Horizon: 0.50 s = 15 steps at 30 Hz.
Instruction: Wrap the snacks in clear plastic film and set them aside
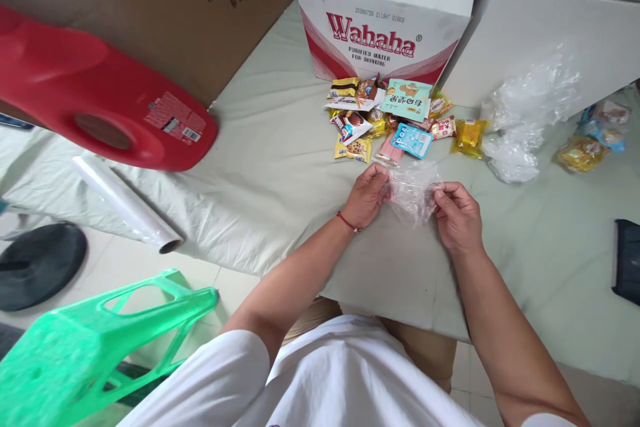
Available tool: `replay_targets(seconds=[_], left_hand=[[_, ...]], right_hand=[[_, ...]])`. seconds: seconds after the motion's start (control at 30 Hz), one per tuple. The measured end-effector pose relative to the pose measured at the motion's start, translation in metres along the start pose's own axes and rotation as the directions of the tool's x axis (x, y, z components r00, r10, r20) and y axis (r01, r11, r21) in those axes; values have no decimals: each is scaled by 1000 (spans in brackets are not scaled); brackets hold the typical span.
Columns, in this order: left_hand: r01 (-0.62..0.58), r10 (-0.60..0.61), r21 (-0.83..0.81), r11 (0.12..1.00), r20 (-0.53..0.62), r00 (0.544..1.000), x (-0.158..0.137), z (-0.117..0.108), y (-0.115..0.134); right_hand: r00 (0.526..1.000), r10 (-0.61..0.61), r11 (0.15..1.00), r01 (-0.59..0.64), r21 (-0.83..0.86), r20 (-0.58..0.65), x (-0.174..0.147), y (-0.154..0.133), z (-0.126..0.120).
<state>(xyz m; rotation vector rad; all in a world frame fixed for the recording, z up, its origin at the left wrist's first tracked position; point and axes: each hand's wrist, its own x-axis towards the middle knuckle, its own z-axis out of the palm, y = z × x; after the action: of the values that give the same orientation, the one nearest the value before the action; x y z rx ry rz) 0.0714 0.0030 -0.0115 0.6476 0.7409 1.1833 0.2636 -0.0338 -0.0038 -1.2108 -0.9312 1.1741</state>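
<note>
Between my two hands a clear plastic bag (414,195) is stretched, crumpled and see-through. My left hand (367,195) pinches its left edge, and my right hand (457,213) pinches the right edge. Just beyond the bag lies a pile of wrapped snacks, among them a light green packet (407,100), a blue packet (411,140), a yellow cookie packet (353,148) and a pink packet (390,151). A yellow-wrapped snack (470,137) rests at the pile's right end. Further right sit crumpled clear plastic bags (515,157).
A Wahaha water carton (383,33) stands behind the snacks. More wrapped snacks (583,152) lie at the far right, near a black object (627,260). On the left are a red jug (100,93), a roll of clear film (127,203) and a green stool (100,340).
</note>
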Motion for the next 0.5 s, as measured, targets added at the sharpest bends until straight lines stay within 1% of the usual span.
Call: replay_targets(seconds=[0.1,0.17,0.23,0.3,0.33,0.4,0.5], left_hand=[[-7,8,27,1000,-38,999,-1,1,-1],[36,-34,31,999,-37,999,-3,1,0],[79,-79,23,997,-20,997,-3,0,2],[90,-90,-3,996,2,996,-3,-1,3],[86,-85,-18,996,17,996,-4,-1,3],[72,-70,-43,996,52,996,-4,-1,2],[97,-94,-28,995,91,991,-5,0,0]], right_hand=[[996,60,995,-65,80,62,1,-4,-2],[991,94,988,-104,113,94,3,-6,-5],[988,125,987,-133,90,91,5,-7,-6],[981,171,982,-178,69,95,5,-7,-6],[972,201,975,-210,68,118,4,-7,-5],[942,261,957,-282,74,209,1,-6,-2],[891,301,935,-346,79,339,-3,-8,2]])
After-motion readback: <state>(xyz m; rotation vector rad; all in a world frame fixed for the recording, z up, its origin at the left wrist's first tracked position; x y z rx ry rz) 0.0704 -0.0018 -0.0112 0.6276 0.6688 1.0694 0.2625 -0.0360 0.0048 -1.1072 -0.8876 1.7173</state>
